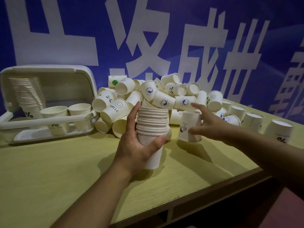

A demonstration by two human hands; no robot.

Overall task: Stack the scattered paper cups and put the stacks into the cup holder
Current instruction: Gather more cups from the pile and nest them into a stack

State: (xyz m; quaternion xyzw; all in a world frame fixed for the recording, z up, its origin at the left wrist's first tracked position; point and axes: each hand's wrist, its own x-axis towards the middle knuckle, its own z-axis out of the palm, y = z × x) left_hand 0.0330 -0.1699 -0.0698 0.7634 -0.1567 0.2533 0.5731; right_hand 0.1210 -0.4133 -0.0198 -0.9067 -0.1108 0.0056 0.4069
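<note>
From the head camera, stacking is in hand: the left hand grips a stack of cups upright, fingers and thumb wrapped round it. The right hand, fingers spread and curved, is closing on an upturned cup, just right of the stack; whether it already pinches it I cannot tell. Next, probably flip this cup and nest it on top. The cup holder sits well to the left of both hands

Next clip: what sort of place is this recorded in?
Probably an event or promotional space, not a home: a blue banner with huge white characters fills the backdrop, and a plain wooden table holds a heap of printed paper cups beside a white cup holder.
</note>
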